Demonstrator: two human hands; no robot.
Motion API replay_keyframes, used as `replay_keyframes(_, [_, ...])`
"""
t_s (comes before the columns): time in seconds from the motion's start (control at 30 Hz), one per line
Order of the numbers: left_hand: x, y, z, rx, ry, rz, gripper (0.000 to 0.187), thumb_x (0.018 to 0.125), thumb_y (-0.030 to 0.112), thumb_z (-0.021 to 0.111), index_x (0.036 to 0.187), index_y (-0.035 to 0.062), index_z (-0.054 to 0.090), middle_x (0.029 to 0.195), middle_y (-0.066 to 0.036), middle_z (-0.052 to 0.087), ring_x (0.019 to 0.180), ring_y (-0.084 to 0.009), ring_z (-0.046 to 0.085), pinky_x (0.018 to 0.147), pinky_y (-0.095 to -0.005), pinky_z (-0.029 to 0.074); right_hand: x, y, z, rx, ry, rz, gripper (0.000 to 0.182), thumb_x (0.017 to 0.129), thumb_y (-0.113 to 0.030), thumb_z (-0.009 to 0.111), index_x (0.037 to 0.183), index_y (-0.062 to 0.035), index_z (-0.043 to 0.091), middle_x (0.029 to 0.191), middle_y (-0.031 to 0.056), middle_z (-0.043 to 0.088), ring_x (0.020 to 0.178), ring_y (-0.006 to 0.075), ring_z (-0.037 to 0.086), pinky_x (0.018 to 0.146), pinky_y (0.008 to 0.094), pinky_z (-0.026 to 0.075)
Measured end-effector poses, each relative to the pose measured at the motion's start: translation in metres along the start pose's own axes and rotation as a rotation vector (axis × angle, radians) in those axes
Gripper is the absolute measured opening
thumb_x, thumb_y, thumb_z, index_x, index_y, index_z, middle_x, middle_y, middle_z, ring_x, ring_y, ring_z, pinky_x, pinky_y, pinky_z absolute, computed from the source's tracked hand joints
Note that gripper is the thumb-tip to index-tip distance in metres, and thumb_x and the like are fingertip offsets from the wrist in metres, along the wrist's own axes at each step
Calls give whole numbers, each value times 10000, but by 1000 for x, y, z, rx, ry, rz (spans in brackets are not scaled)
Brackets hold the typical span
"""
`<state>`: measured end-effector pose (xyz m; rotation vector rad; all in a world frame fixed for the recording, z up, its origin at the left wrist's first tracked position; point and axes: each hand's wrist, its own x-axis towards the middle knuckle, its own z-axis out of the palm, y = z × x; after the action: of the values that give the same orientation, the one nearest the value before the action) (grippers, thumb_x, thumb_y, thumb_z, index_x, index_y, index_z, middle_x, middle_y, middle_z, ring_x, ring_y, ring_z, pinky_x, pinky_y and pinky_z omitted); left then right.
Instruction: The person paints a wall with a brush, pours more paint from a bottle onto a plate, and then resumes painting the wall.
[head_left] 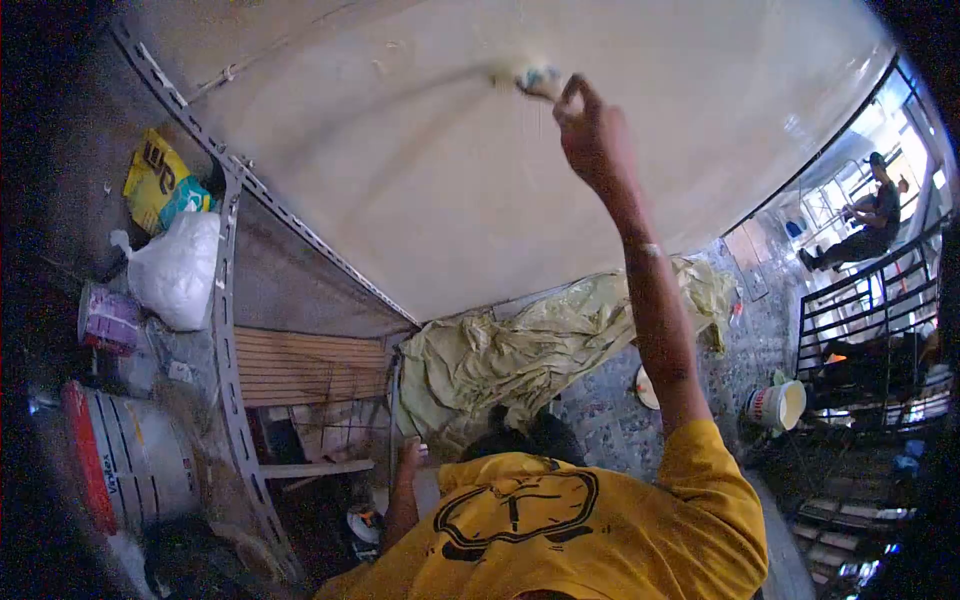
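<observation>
At seven o'clock, your left grip (410, 456) looks curled; what it holds, I cannot tell. At one o'clock, your right grip (595, 140) is closed on the blurred brush (541, 82), by the wall (420, 190); tired reaching could cause drips on the sheet (530, 350).

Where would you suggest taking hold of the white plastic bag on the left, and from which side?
I'd grip the white plastic bag by its narrow gathered neck, coming from the side away from the slotted metal upright: the neck sticks out there, while the rounded body bulges near the upright.
</observation>
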<state>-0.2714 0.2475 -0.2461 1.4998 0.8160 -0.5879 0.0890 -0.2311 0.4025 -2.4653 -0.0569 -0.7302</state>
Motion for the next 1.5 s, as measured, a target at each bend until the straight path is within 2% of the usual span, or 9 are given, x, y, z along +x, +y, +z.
replay_keyframes(0.23, [-5,-31,1,-22,13,-10,309,917,360,560,984,62,605,727,-22,570,560,-161,526,476,-324,441,-24,1,43,150,357,-147,263,922,-120,498,1128,37,539,744,283,598,713,461,598,602,495,468])
replay_keyframes(0.67, [-42,-58,-31,61,6,-268,417,910,443,527,1092,72,589,818,-42,603,673,-192,580,550,-366,481,-201,204,260,-56,-300,226,332,932,-223,444,1210,-42,445,787,287,604,723,500,580,624,606,442])
replay_keyframes(0.97, [-10,-16,-10,62,-39,-193,419,900,422,547,1124,69,573,895,-71,633,736,-200,627,593,-385,516,5,184,62,-141,-23,57,339,761,-240,737,995,-85,546,849,219,633,792,407,613,675,476,484])
replay_keyframes(1.1, [-1,4,-2,45,-105,-92,383,893,370,567,1101,49,564,912,-84,639,743,-198,640,600,-387,532,55,128,-42,-161,142,7,316,768,-182,744,1012,-97,562,801,196,616,747,302,613,682,406,474])
replay_keyframes(1.13, [-3,10,2,44,-112,-81,374,892,357,572,1096,44,561,916,-87,641,744,-198,643,602,-387,536,64,129,-57,-88,313,-293,273,826,-217,661,1049,-102,555,932,221,618,720,372,622,625,463,488])
replay_keyframes(1.17, [1,8,4,45,-111,-76,365,890,344,577,1090,39,559,921,-90,642,746,-197,646,604,-388,540,66,94,-76,-23,355,-122,142,892,-115,570,949,-28,473,503,114,435,459,181,401,423,365,324])
replay_keyframes(1.23, [5,7,7,65,-83,-74,375,888,348,577,1094,36,557,918,-91,639,746,-199,647,600,-378,540,84,84,-94,81,499,-286,121,870,-90,567,944,-40,485,508,102,433,445,163,386,417,354,314])
replay_keyframes(1.43, [15,-11,-9,12,-42,19,410,886,368,572,1154,59,545,899,-80,635,698,-196,635,540,-334,500,70,106,-48,-325,635,-205,102,864,-39,559,939,-58,492,600,148,469,460,180,412,432,367,321])
replay_keyframes(1.5, [5,-12,-16,87,-9,-76,404,883,357,579,1164,69,549,892,-77,637,686,-187,632,514,-333,489,42,121,-13,-556,604,-309,203,900,-77,520,1103,-89,512,973,173,556,593,359,559,453,421,406])
